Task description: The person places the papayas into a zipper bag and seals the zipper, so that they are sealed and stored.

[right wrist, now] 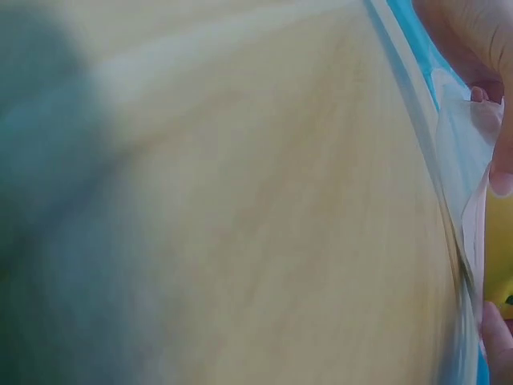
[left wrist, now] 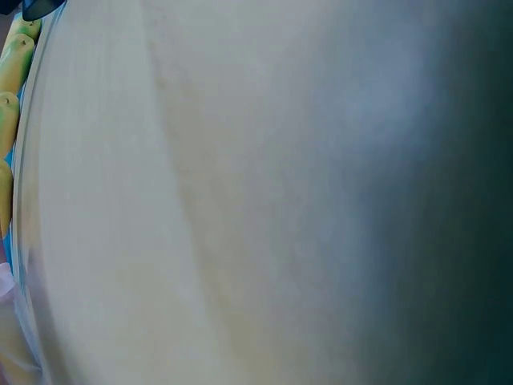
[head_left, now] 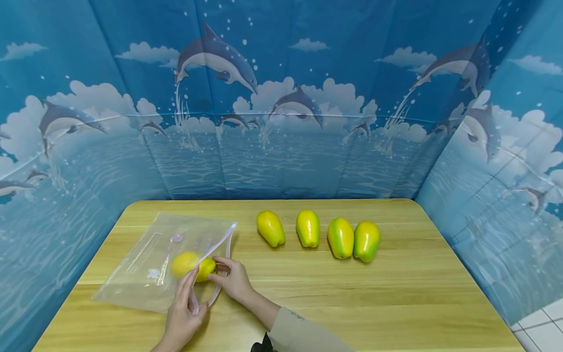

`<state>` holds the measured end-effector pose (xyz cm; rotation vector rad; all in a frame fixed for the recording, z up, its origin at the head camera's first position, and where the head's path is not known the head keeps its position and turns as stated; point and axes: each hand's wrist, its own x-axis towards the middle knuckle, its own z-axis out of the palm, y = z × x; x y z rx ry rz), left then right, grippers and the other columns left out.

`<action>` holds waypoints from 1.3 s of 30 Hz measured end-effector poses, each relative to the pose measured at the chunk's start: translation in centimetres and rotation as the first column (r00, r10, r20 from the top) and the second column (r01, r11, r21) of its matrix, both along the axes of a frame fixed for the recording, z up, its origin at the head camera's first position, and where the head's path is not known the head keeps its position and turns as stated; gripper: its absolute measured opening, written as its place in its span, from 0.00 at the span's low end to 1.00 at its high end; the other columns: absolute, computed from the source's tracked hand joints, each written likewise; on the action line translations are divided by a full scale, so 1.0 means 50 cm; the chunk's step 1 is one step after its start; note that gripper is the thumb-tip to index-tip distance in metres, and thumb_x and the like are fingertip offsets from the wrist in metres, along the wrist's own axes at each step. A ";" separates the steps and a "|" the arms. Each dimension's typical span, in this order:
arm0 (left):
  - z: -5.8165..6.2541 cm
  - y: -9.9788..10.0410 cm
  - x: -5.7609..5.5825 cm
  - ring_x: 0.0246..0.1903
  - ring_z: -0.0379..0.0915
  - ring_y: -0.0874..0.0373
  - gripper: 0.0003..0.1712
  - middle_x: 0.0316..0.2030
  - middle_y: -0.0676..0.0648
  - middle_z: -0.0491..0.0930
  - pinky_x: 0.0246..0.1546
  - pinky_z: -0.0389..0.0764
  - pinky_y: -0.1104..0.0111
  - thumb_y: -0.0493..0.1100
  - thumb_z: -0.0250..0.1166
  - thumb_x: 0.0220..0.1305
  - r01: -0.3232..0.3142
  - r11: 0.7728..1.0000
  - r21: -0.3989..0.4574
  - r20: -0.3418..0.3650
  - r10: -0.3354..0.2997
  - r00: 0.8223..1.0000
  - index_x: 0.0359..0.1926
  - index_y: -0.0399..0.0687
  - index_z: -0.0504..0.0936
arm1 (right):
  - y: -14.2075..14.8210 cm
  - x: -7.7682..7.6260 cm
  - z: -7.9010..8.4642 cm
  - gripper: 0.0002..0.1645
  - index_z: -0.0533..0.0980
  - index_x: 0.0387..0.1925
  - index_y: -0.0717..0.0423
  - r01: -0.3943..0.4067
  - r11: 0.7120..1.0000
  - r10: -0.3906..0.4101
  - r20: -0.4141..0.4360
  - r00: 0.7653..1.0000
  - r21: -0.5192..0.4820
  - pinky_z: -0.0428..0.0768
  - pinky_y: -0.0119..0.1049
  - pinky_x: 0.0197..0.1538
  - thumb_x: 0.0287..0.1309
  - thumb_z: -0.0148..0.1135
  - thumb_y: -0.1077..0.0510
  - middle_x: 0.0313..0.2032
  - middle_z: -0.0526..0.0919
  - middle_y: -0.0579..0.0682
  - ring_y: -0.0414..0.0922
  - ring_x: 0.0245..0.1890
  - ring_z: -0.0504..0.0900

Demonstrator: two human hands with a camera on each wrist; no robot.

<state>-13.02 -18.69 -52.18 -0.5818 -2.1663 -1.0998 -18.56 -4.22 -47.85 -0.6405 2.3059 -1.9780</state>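
Observation:
A clear zip bag (head_left: pixel 140 264) with a pale purple zip edge lies on the table at the left, its mouth facing right. One yellow mango (head_left: pixel 205 269) lies at that mouth; its left part shows through the film. My right hand (head_left: pixel 235 281) grips the mango's right end between thumb and fingers. At the near side of the mouth, my left hand (head_left: pixel 184 308) pinches the bag's edge between thumb and fingers. In the right wrist view, the yellow mango (right wrist: pixel 498 249) shows at the far right beside the film.
Several yellow-green mangoes (head_left: pixel 308 229) stand in a row on the wooden table (head_left: pixel 352 303), right of the bag. Part of this row also shows as mangoes (left wrist: pixel 10 120) in the left wrist view. A blue dolphin-print curtain (head_left: pixel 290 156) hangs behind and along both sides.

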 end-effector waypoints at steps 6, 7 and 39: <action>0.001 -0.002 0.001 0.20 0.57 0.72 0.58 0.56 0.36 0.62 0.15 0.62 0.85 0.15 0.66 0.20 -0.018 1.000 -0.010 0.011 0.018 1.000 0.64 0.31 0.59 | 0.009 0.010 0.017 0.24 0.70 0.50 0.77 -0.010 0.999 0.012 0.044 0.999 -0.045 0.77 0.46 0.46 0.49 0.62 0.70 0.50 0.74 0.69 0.63 0.47 0.76; 0.001 -0.002 0.001 0.20 0.57 0.72 0.58 0.56 0.36 0.62 0.15 0.62 0.85 0.15 0.66 0.20 -0.019 1.000 -0.011 0.010 0.019 1.000 0.64 0.31 0.59 | 0.012 0.012 0.021 0.24 0.70 0.50 0.77 -0.009 0.999 0.012 0.059 0.998 -0.051 0.78 0.45 0.47 0.50 0.62 0.70 0.50 0.74 0.69 0.63 0.47 0.76; -0.013 -0.004 -0.007 0.18 0.56 0.71 0.58 0.54 0.34 0.64 0.14 0.60 0.86 0.14 0.66 0.15 -0.034 0.999 -0.012 -0.025 0.033 0.999 0.61 0.27 0.61 | 0.311 -0.042 0.031 0.30 0.65 0.58 0.64 0.417 0.890 -0.408 0.083 0.909 -0.186 0.71 0.41 0.57 0.53 0.61 0.64 0.56 0.69 0.61 0.54 0.57 0.70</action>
